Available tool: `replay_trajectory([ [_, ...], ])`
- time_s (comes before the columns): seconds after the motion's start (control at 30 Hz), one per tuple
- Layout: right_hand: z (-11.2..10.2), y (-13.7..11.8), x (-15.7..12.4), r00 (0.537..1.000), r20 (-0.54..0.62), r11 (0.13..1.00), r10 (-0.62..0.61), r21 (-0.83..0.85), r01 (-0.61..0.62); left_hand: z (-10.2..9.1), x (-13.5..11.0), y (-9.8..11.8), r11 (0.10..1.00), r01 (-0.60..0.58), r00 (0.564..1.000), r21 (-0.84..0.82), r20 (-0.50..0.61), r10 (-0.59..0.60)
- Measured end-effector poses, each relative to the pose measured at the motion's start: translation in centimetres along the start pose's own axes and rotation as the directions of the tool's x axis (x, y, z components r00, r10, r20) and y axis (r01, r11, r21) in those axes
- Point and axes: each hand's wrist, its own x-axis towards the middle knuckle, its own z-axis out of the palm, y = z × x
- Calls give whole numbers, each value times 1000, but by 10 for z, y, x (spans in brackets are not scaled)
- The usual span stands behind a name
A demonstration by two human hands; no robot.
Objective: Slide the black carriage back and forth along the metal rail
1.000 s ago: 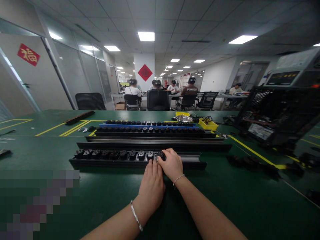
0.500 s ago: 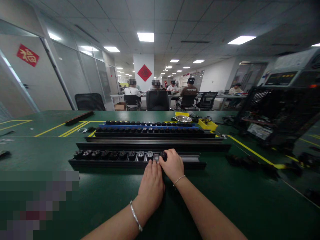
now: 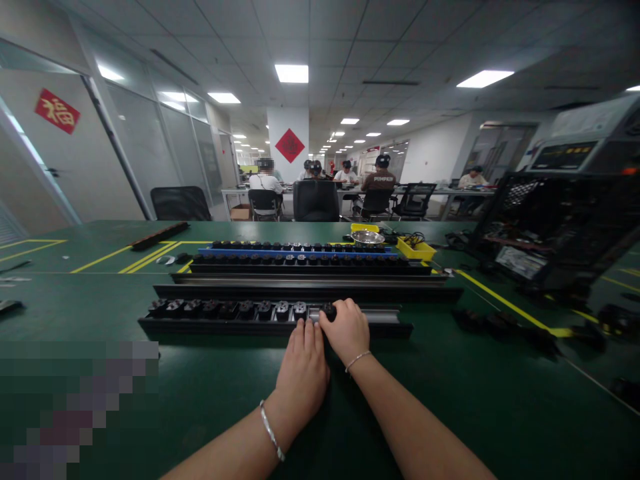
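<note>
At six o'clock from the middle of the view, both forearms rise from the bottom edge, which cuts them off, and meet at a black channel (image 3: pixel 210 327) on the green table (image 3: pixel 150 400). The left hand (image 3: pixel 305 367) comes in from seven o'clock, palm down and knuckles up, its fingers straight, close together and pointing to twelve, fingertips on the channel's near wall. Its thumb and underside are hidden, so I cannot tell whether it pinches anything. The right hand (image 3: pixel 349 331) reaches up from five o'clock with the wrist bent toward eleven; its thumb and fingers are curled and clamped on a black round part (image 3: pixel 329 311) over the channel. Part of that piece, and the tips of the fingers behind it, are covered; whether its base touches the channel floor cannot be told. From the part toward nine o'clock, a short silvery stretch of floor shows, then a row of similar round parts (image 3: pixel 265 311). Toward four o'clock, dark items (image 3: pixel 505 327) blur together. Coarse pixel blocks hide the corner near eight.
</note>
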Motion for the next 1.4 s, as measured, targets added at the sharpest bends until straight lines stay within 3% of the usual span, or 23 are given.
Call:
replay_trajectory([
  [0.33, 2, 2, 0, 998, -55, 1000, 9, -23, -10, 0, -1, -1, 1000, 8, 999, -2, -40, -9],
  [0.6, -1, 6, -1, 997, -77, 999, 22, -45, -25, -2, 0, -1, 1000, -13, 1000, 2, 1, 13],
  [1.4, -15, 27, 4, 987, -55, 985, 150, -73, -154, -4, 0, -1, 1000, 2, 1000, -13, 0, -2],
])
